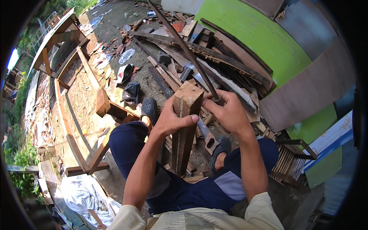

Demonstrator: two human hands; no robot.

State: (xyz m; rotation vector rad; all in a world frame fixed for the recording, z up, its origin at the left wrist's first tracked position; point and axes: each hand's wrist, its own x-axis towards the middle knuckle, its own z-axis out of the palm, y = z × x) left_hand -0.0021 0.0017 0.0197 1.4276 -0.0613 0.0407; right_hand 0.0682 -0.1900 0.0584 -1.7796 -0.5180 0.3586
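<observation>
My left hand (169,119) is wrapped round the upper part of a thick squared wooden post (182,143), its thumb lying across the near face. The post stands steeply between my knees, with its sawn end up. My right hand (230,115) grips the near end of a long, thin dark bar (188,53), just right of the post's top. From there the bar slants away to the upper left, over a scrap pile. Whether it is metal or wood I cannot tell. On the ground between my feet lies a handsaw (209,138), partly hidden by the post and my right hand.
Scrap boards (230,69) lie heaped ahead, against a green panel (253,30). A wooden frame (69,126) stands at the left, near white sheeting (86,197). A slatted wooden piece (287,168) is at the right. Leaves and plastic litter the ground.
</observation>
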